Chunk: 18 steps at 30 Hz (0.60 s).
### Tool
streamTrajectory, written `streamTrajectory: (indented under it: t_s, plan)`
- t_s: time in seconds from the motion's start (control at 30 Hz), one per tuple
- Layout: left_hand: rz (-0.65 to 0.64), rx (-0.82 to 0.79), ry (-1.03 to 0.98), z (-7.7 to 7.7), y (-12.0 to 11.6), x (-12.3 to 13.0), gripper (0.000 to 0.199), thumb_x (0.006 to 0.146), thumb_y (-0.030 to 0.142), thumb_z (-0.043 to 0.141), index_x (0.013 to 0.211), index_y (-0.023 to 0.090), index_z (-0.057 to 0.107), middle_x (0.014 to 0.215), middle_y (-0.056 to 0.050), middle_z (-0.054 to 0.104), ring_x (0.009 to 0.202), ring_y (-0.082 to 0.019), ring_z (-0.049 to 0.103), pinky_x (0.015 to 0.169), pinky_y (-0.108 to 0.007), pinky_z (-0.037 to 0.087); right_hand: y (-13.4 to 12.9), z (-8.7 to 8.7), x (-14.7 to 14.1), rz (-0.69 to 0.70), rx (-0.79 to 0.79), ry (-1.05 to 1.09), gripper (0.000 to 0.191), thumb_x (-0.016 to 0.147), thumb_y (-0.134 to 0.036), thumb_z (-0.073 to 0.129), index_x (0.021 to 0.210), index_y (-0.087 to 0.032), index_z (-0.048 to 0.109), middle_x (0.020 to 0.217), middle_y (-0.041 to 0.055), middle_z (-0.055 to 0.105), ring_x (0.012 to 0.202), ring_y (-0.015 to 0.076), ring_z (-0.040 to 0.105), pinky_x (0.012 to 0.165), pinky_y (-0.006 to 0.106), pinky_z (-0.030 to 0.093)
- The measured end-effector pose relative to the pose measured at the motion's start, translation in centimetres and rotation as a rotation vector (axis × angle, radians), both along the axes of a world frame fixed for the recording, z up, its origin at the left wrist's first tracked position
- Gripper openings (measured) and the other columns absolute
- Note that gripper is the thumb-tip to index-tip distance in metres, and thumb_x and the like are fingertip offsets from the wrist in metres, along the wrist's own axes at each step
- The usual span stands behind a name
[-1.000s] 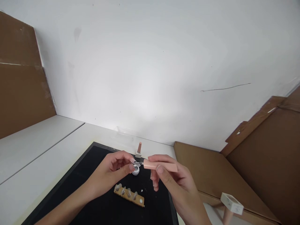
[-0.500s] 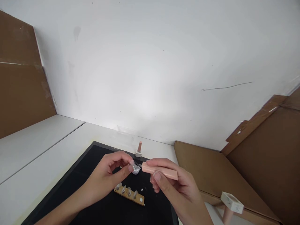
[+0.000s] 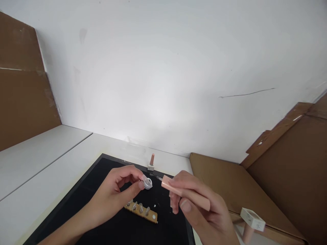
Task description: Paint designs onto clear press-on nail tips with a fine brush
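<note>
Between thumb and index finger, my left hand [image 3: 117, 197] pinches a small clear piece [image 3: 145, 179]. Just beyond those fingertips is a small round white container [image 3: 148, 184]. My right hand [image 3: 201, 207] is closed around a pink cylindrical handle [image 3: 187, 193], whose thin tip [image 3: 156, 177] points left toward the container without touching it. Below the hands, a tan strip [image 3: 150, 215] holding several small clear pieces rests on a black mat [image 3: 114, 234].
A small pink peg on a white block [image 3: 151, 166] stands at the mat's back edge. A brown cardboard box [image 3: 230, 183] lies at the right, with a white square-topped pink object [image 3: 252, 219] near it. Cardboard panels [image 3: 25, 81] flank the white wall.
My right hand has moved right and slightly down with the pink handle, drawing its tip away from the clear piece and container. My left hand has barely moved.
</note>
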<state>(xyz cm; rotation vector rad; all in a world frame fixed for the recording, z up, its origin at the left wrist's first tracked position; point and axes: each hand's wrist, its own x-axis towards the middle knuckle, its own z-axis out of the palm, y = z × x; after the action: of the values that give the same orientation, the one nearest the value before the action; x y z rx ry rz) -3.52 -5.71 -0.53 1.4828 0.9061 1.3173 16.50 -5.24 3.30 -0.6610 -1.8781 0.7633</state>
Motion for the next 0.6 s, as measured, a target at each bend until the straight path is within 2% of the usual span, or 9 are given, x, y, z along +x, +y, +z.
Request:
streamTrajectory:
  t_s: [0.07, 0.17, 0.3, 0.4, 0.6]
  plan:
    - [-0.005, -0.011, -0.005, 0.2, -0.03, 0.07, 0.008, 0.083, 0.024, 0.063, 0.079, 0.018, 0.066, 0.071, -0.001, 0.062, 0.066, -0.012, 0.053, 0.061, -0.021, 0.044, 0.1, 0.3, -0.2, 0.037, 0.064, 0.034, 0.018, 0.089, -0.037, 0.055, 0.095, -0.027, 0.069, 0.07, 0.0032, 0.063, 0.057, 0.0141, 0.055, 0.054, 0.027, 0.047]
    - [-0.012, -0.025, -0.026, 0.6, -0.22, 0.18, 0.007, 0.082, 0.024, 0.065, 0.079, 0.018, 0.066, 0.068, 0.001, 0.058, 0.064, -0.011, 0.051, 0.061, -0.021, 0.043, 0.01, 0.73, -0.51, 0.059, 0.105, 0.028, 0.014, 0.087, -0.023, 0.057, 0.091, -0.027, 0.069, 0.07, 0.0029, 0.062, 0.059, 0.0143, 0.056, 0.051, 0.025, 0.046]
    - [-0.022, -0.039, -0.046, 0.88, -0.42, 0.26, 0.007, 0.082, 0.025, 0.065, 0.08, 0.018, 0.067, 0.068, 0.001, 0.059, 0.064, -0.011, 0.051, 0.06, -0.02, 0.043, -0.33, 0.92, -0.46, 0.093, 0.131, -0.056, 0.033, 0.081, -0.006, 0.055, 0.101, -0.029, 0.068, 0.078, 0.0023, 0.062, 0.062, 0.0127, 0.056, 0.053, 0.024, 0.046]
    - [-0.038, -0.033, -0.047, 0.77, -0.46, 0.24, 0.009, 0.083, 0.027, 0.064, 0.08, 0.019, 0.068, 0.069, 0.001, 0.061, 0.064, -0.011, 0.052, 0.061, -0.02, 0.043, -0.5, 0.88, -0.34, 0.097, 0.151, -0.085, 0.041, 0.08, -0.003, 0.053, 0.109, -0.029, 0.065, 0.079, 0.0019, 0.061, 0.064, 0.0125, 0.056, 0.054, 0.024, 0.047]
    - [-0.028, -0.047, -0.071, 0.57, -0.55, 0.15, 0.004, 0.082, 0.024, 0.066, 0.082, 0.02, 0.068, 0.067, 0.003, 0.058, 0.063, -0.009, 0.049, 0.06, -0.018, 0.042, -0.5, 0.94, -0.45, 0.055, 0.221, -0.124, 0.043, 0.078, 0.001, 0.052, 0.109, -0.028, 0.062, 0.085, 0.0035, 0.065, 0.071, 0.015, 0.061, 0.06, 0.025, 0.05]
